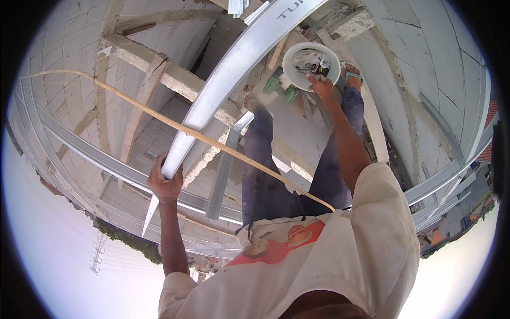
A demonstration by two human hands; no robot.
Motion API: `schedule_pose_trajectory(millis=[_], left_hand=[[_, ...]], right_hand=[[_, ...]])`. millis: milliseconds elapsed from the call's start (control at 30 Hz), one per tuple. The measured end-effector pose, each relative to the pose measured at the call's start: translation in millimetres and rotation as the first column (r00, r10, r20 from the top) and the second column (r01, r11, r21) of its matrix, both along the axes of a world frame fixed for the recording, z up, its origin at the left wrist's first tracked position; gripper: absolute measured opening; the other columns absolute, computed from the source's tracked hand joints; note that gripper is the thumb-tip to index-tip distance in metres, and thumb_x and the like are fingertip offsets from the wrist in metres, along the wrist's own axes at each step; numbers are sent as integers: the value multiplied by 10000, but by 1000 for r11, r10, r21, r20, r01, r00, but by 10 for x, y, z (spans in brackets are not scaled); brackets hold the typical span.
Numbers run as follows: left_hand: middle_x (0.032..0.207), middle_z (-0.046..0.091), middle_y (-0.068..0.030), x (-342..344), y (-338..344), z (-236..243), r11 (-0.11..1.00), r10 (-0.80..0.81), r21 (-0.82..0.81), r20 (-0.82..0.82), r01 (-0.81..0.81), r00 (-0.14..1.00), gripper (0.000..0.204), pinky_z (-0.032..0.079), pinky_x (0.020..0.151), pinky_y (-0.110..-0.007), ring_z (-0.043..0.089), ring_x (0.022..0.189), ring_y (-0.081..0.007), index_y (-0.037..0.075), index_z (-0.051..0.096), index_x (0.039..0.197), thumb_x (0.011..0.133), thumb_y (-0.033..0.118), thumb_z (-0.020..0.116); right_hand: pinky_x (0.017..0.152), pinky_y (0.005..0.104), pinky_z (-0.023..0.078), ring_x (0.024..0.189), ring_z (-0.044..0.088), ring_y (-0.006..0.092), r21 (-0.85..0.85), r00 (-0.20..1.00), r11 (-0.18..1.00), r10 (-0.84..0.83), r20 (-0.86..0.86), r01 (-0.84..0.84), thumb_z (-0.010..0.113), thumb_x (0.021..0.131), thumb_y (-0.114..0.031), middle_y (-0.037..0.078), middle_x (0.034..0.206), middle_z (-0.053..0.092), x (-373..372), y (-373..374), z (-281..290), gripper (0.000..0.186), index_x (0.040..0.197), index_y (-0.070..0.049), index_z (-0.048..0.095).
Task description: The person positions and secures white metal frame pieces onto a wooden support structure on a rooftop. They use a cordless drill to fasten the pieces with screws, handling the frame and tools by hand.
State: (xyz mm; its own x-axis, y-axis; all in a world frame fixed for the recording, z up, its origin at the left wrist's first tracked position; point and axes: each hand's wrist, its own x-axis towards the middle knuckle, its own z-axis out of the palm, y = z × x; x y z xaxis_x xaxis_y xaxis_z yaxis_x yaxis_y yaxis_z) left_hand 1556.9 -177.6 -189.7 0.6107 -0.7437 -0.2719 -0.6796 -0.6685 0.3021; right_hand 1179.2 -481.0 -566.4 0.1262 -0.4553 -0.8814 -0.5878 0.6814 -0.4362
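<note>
My left hand [166, 181] is closed around the near end of a long silver metal channel [218, 80], which slants up and away to the right. A thin pale stick [212, 142] crosses over the channel and runs down to my waist. At the near rim of a white bucket [289, 69], my right hand [321, 89] has its fingers bent and drawn together. What they hold, if anything, is too small to name. Inside the bucket lie a crumpled pale bag [307, 58] and small dark items. Two green tools [273, 84], seemingly power drills, sit beside it.
My sandalled feet rest on narrow supports high above a block-walled room. A concrete beam [178, 85], wooden props [142, 111] and a short metal channel [223, 178] surround me. Long metal rails [101, 153] run behind my left arm. More rails [443, 186] lie at the right.
</note>
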Motion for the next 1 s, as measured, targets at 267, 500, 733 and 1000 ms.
schedule_pose_trajectory(millis=[267, 500, 733, 1000], left_hand=[[1083, 770, -76, -46, -158, 151, 998, 52, -24, 68, -51, 996, 464, 612, 778, -392, 760, 899, -289, 152, 697, 1166, 740, 188, 875], [1153, 730, -108, 51, 64, 235, 999, 51, 17, -123, -49, 991, 568, 587, 872, -434, 723, 1030, -308, 143, 629, 1302, 784, 243, 839], [1249, 714, -196, 600, 1377, 349, 947, 129, 319, -275, -36, 953, 789, 538, 1022, -456, 697, 1130, -364, 41, 608, 1382, 752, 436, 871], [1156, 748, -153, 814, 2059, 285, 955, 188, 282, -315, -97, 930, 682, 570, 965, -452, 716, 1066, -366, 51, 671, 1290, 740, 405, 863]], right_hand=[[506, 287, 275, 521, 308, 50, -217, 971, 956, -158, 179, 195, 720, 997, -365, -87, 602, 355, 294, -550, 1950, 325, 880, -76, 628], [480, 251, 243, 519, 294, 41, -509, 953, 815, -165, 253, 276, 629, 1057, -283, -65, 664, 353, 521, -859, 3889, 353, 1143, 60, 629], [483, 256, 212, 515, 252, 49, -792, 959, 553, -51, 277, 259, 651, 1031, -165, -60, 644, 320, 821, -807, 5588, 381, 1290, 112, 615], [526, 278, 214, 556, 247, 62, -994, 975, 103, 214, 57, 35, 628, 1029, -130, -53, 665, 253, 1559, -292, 7017, 433, 1332, 175, 576]])
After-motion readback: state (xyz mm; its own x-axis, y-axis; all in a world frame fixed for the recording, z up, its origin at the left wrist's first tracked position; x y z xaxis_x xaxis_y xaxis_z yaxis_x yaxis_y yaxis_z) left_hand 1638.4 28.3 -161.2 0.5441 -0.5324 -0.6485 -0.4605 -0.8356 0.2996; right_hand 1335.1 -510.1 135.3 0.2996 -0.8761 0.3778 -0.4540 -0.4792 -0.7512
